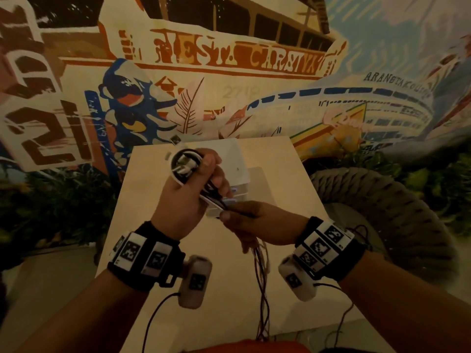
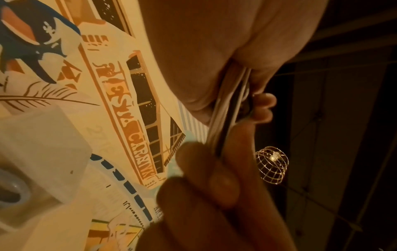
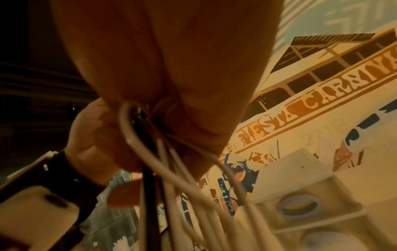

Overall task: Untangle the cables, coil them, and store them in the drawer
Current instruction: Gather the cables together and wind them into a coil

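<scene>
My left hand (image 1: 201, 174) is raised over the table and grips a small coil of black and white cables (image 1: 184, 164). From the coil, several strands run down to my right hand (image 1: 230, 214), which pinches them just below the left. Under the right hand the loose cable strands (image 1: 262, 289) hang twisted past the table's front edge. The left wrist view shows the cables (image 2: 227, 110) pressed between palm and fingers. In the right wrist view pale and black strands (image 3: 154, 161) fan out from under the right palm. Behind the hands stands a small white drawer unit (image 1: 238, 159), with blue ring pulls (image 3: 298, 206).
The light wooden table (image 1: 158, 250) stands against a painted mural wall (image 1: 229, 72). A woven rope chair (image 1: 382, 200) sits close on the right. Thin black sensor wires (image 1: 153, 319) trail from both wristbands. A wire-cage lamp (image 2: 271, 164) hangs in the dark background.
</scene>
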The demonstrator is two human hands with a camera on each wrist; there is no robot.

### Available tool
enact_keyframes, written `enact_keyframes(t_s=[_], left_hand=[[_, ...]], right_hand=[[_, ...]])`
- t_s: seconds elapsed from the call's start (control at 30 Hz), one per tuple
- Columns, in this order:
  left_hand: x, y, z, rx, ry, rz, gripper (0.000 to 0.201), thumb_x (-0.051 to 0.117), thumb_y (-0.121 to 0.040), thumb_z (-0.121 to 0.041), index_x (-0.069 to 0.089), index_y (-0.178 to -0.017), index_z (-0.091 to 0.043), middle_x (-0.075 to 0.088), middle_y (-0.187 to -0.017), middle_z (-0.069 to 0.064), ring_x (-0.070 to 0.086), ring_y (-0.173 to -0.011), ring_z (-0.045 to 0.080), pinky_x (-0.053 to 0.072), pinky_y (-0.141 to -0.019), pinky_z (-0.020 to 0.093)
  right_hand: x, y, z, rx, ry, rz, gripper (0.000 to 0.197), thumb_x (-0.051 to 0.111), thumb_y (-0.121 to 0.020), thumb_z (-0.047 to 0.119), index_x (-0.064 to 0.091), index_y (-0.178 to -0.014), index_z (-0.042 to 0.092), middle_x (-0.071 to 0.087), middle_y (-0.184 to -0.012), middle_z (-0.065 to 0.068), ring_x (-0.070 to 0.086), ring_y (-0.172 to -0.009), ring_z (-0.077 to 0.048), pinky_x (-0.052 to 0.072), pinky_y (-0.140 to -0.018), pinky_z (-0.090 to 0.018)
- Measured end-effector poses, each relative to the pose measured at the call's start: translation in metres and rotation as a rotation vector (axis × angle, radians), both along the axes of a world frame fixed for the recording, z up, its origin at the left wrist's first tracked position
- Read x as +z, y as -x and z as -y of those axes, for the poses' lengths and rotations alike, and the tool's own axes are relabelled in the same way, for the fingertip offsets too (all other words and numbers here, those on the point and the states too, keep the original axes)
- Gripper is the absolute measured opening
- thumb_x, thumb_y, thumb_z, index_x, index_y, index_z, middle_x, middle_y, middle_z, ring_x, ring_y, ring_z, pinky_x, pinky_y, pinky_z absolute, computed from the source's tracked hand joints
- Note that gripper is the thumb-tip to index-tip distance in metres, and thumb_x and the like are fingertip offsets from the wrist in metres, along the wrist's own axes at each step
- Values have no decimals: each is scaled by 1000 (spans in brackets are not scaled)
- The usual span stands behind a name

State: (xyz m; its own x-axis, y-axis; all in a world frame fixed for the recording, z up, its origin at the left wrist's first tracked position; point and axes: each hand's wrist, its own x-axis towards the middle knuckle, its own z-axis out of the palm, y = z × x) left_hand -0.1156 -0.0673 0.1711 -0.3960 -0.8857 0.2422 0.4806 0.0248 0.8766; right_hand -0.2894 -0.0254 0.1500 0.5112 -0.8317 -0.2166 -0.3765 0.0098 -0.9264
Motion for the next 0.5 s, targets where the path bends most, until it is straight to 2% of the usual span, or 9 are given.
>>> enact_keyframes(t_s=[0.07,0.17,0.27,0.37,0.43,0.5], left_hand=[[2,-8,6,62,-42,6,17,47,-102,-20,58,-93,-11,44,-61,0,48,-55,17,49,-57,30],[-3,-15,12,127,-23,133,14,60,-99,-22,61,-92,-10,39,-56,1,41,-49,18,44,-52,29],[-9,-17,11,93,30,325,15,70,-94,-24,68,-96,-9,43,-52,2,42,-47,22,44,-53,32],[-5,-18,7,30,214,618,16,62,-99,-15,72,-110,-15,54,-53,-1,51,-49,20,48,-54,29],[-2,-17,5,60,380,814,25,60,-100,-13,69,-122,-24,65,-63,-13,62,-57,5,49,-61,15],[2,-16,3,89,549,953,36,62,-96,-18,64,-131,-28,70,-88,-25,66,-82,-8,47,-75,6]], right_hand=[[-6,6,-3,-13,-62,-5,40,48,-101,49,52,-88,12,43,-61,5,44,-50,-14,53,-60,-37],[-11,20,-10,-62,-109,-54,42,47,-96,56,52,-87,15,41,-59,5,39,-48,-14,44,-52,-31],[-13,30,-12,-78,-137,-125,40,44,-99,55,55,-88,18,41,-61,8,36,-51,-12,38,-52,-30],[-12,30,-13,-103,-166,-201,38,44,-101,54,56,-86,21,42,-63,8,34,-53,-10,35,-53,-28],[-9,28,-10,-145,-205,-182,35,45,-104,48,55,-83,22,40,-59,9,30,-50,-10,29,-50,-28],[-6,27,-5,-174,-330,-69,33,42,-108,35,50,-80,19,38,-53,11,26,-44,-9,19,-47,-28]])
